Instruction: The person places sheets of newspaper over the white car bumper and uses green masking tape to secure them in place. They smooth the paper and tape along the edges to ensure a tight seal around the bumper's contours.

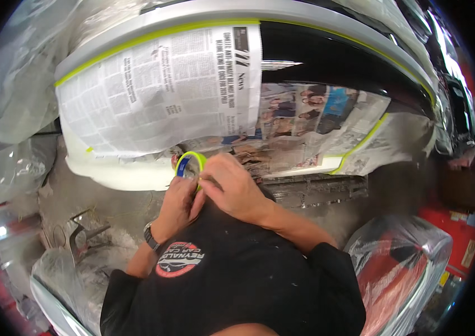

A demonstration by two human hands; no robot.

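A roll of yellow-green masking tape [189, 163] with a blue core is held close in front of my chest. My left hand [177, 206], with a watch on its wrist, grips the roll from below. My right hand [233, 189] lies over the roll's right side, fingertips pinched at its edge. Just beyond the hands hangs a sheet of newspaper [159, 92], taped along its top with yellow-green tape [136, 40] to a grey car body panel [204, 14].
More newspaper [316, 120] covers the panel to the right, under a glossy black surface [327, 59]. A white curved panel part [120, 173] shows below the paper. Clear plastic sheeting lies at the left [13, 101] and over a red object at lower right [400, 263]. The floor is dusty concrete [80, 196].
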